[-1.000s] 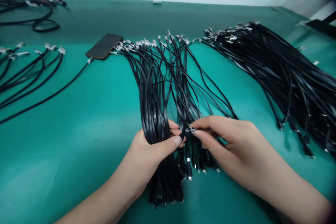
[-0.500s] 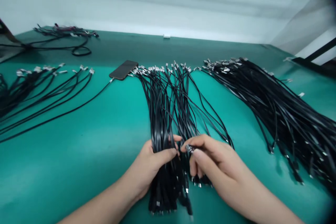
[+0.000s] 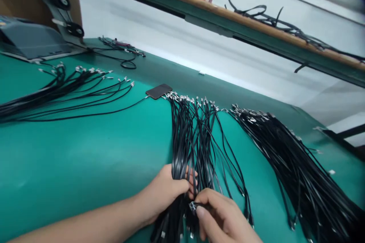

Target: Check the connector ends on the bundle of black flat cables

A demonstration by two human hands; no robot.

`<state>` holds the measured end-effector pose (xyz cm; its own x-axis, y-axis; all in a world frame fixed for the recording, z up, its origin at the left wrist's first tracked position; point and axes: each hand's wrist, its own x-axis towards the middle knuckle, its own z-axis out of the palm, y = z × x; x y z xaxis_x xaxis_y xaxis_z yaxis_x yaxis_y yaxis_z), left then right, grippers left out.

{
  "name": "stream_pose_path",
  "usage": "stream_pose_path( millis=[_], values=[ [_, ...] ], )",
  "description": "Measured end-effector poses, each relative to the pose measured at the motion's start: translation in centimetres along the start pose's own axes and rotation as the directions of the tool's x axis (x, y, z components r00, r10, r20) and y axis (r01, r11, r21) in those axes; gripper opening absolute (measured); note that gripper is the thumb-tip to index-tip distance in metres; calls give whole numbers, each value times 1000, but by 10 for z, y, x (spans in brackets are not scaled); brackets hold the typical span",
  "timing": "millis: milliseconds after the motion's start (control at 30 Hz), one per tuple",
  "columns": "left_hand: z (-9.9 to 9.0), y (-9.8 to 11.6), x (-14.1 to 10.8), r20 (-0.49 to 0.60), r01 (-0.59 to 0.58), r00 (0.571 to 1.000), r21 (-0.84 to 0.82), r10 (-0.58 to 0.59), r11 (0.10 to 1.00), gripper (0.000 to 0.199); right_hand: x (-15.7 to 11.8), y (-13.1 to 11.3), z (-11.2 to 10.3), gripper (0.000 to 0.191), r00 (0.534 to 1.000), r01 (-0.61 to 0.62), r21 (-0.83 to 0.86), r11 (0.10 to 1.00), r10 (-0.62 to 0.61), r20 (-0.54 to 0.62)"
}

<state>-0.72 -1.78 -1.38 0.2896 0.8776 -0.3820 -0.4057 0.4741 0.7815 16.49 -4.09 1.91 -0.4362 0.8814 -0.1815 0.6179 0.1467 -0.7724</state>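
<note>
Bench: green mat under everything
Bundle: flat black cables, long axis running far to near, metal ends fanned out at the far end beside a phone
Left hand: clamped around the bundle
Right hand: fingertips pinched together on one metal plug, just beside the left hand
</note>
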Motion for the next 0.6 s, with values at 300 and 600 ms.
stream_pose_path(
  millis=[300,600],
  values=[
    [-14,-1,7,261,53,963,82,-73,995,26,11,10,1,25,940,114,158,981,-55,-337],
    [-16,-3,10,306,116,941,102,-142,988,25,15,16,4,16,895,168,168,971,-79,-439]
  ],
)
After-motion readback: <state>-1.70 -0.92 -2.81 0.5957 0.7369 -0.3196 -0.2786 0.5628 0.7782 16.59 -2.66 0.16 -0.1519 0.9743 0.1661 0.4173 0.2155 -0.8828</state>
